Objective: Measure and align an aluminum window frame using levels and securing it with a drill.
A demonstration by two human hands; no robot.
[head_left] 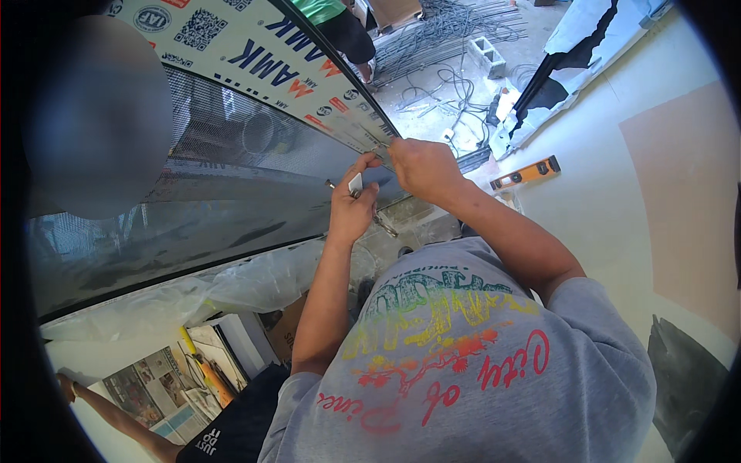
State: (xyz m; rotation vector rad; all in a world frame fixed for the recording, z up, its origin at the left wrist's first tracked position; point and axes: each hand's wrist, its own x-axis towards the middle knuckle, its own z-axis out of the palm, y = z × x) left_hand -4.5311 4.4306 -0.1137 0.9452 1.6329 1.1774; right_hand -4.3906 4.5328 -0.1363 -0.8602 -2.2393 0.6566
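A dark mesh-filled panel (224,127) leans across the left, its black-edged frame covered in printed white protective film (266,58). At the film's narrow lower end, my right hand (424,170) is closed, with the fingertips against the frame's edge; what they pinch is hidden. My left hand (355,204) is just left of it, fingers bent, with a small white piece (355,184) between them. A short metal rod end (330,184) sticks out beside the thumb side. Below that hand shows a silver metal piece (385,226); whether it joins the rod, I cannot tell.
An orange spirit level (525,172) lies to the right. Beyond are cables (455,100), a hollow block (486,58), metal rods (448,38) and a person in green (318,9). Lower left, yellow-handled tools (207,372) lie beside printed paper (147,386). A blurred round shape (100,116) covers the upper left.
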